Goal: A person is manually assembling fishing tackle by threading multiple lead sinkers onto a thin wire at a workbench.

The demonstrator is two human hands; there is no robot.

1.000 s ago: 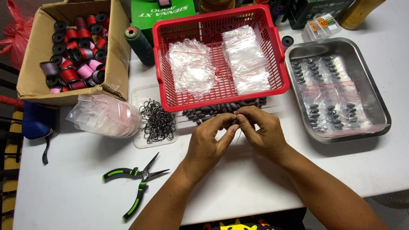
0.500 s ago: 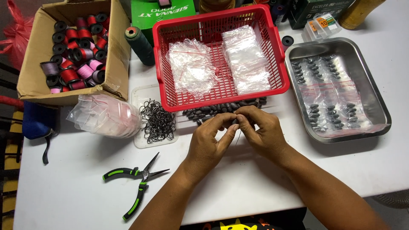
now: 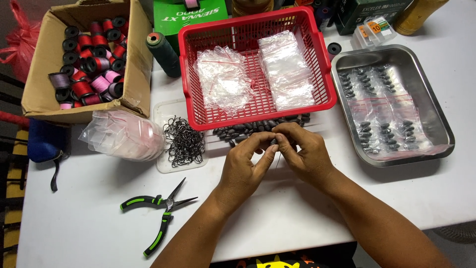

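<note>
My left hand [image 3: 246, 166] and my right hand [image 3: 306, 154] meet fingertip to fingertip over the white table [image 3: 89, 198], just in front of the red basket [image 3: 321, 102]. Together they pinch a small dark piece with a thin line hanging from it; the fingers hide most of it. A row of dark oval sinkers [image 3: 248, 130] lies between the hands and the basket. A clear lid holds a heap of black hooks [image 3: 183, 143] to the left of my left hand.
Green-handled long-nose pliers [image 3: 159, 214] lie open at the front left. A cardboard box of thread spools [image 3: 89, 59] and a pile of clear bags [image 3: 124, 134] are at left. A steel tray [image 3: 436, 114] with bagged sinkers is at right. The basket holds clear bags.
</note>
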